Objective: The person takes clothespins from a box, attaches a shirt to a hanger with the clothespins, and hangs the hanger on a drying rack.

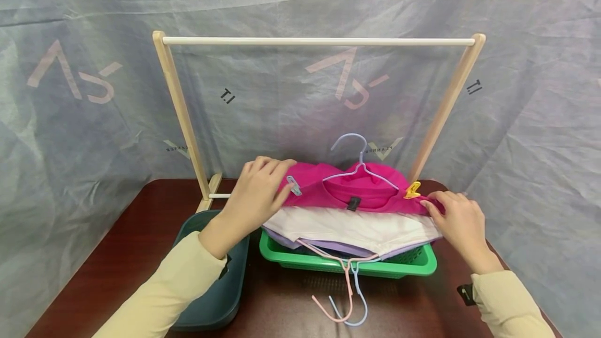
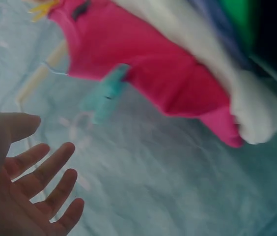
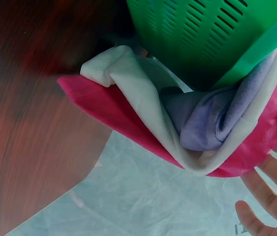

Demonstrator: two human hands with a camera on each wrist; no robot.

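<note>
A bright pink shirt [image 1: 321, 197] lies on top of a white garment [image 1: 343, 226] and a purple one, over a green basket [image 1: 291, 261]. Inside its neckline is a lilac hanger [image 1: 362, 151], hook upward. A light blue clip [image 1: 294, 186] sits at the shirt's left shoulder and a yellow clip [image 1: 412, 190] at its right. My left hand [image 1: 257, 189] hovers by the blue clip, its spread fingers holding nothing in the left wrist view. My right hand [image 1: 459, 222] pinches the pink shirt near the yellow clip, thumb on the cloth in the right wrist view.
A wooden rack with a white rail [image 1: 319, 41] stands behind the basket. To the left is a dark blue-grey bin [image 1: 237, 286], partly under my left forearm. A pink hanger hook [image 1: 350, 288] and a blue one [image 1: 363, 304] hang over the basket's front rim.
</note>
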